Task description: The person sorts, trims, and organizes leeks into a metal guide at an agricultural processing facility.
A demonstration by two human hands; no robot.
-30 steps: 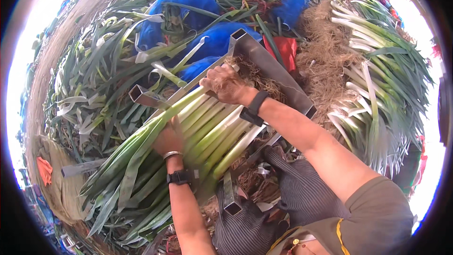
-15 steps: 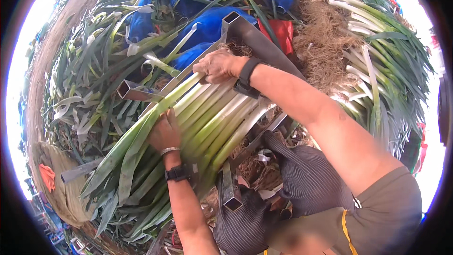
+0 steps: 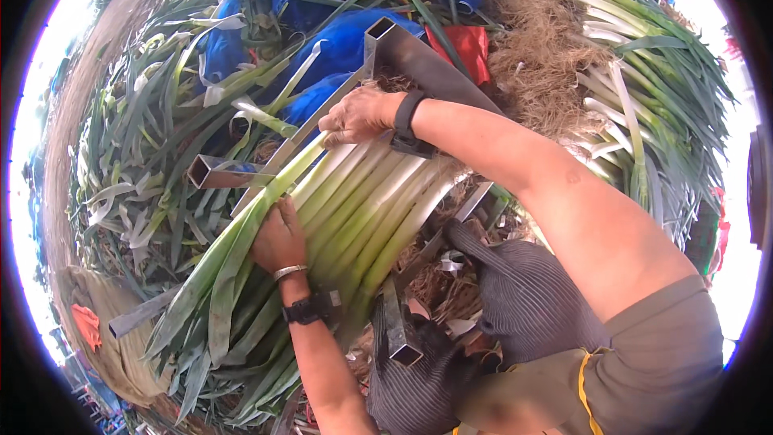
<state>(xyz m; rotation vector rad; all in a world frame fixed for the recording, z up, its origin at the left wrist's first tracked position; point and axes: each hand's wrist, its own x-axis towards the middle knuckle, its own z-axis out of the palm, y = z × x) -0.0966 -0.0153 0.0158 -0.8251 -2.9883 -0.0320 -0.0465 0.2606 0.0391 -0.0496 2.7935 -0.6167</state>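
A row of leeks (image 3: 366, 217) lies side by side across a metal frame (image 3: 427, 64), white ends toward the frame's far side and green leaves toward the lower left. My right hand (image 3: 360, 117) is closed round the white end of the outermost leek (image 3: 296, 171), on the row's left side. Farther down that leek, my left hand (image 3: 279, 238) is closed against its stalk, fingers partly hidden behind the leaves. Roots (image 3: 394, 83) show beyond my right hand, against the frame.
Blue netting (image 3: 346, 42) and a red piece (image 3: 463, 50) lie beyond the frame. Stacked leeks (image 3: 644, 105) with brown roots (image 3: 535, 56) fill the right. Loose leaves (image 3: 145, 153) cover the left. Open square tube ends (image 3: 208, 171) stick out; my knees (image 3: 531, 290) are close below.
The view has shifted slightly, so the frame and netting sit a little farther left and up. Both hands keep their hold on the outer leek, with little movement along it.
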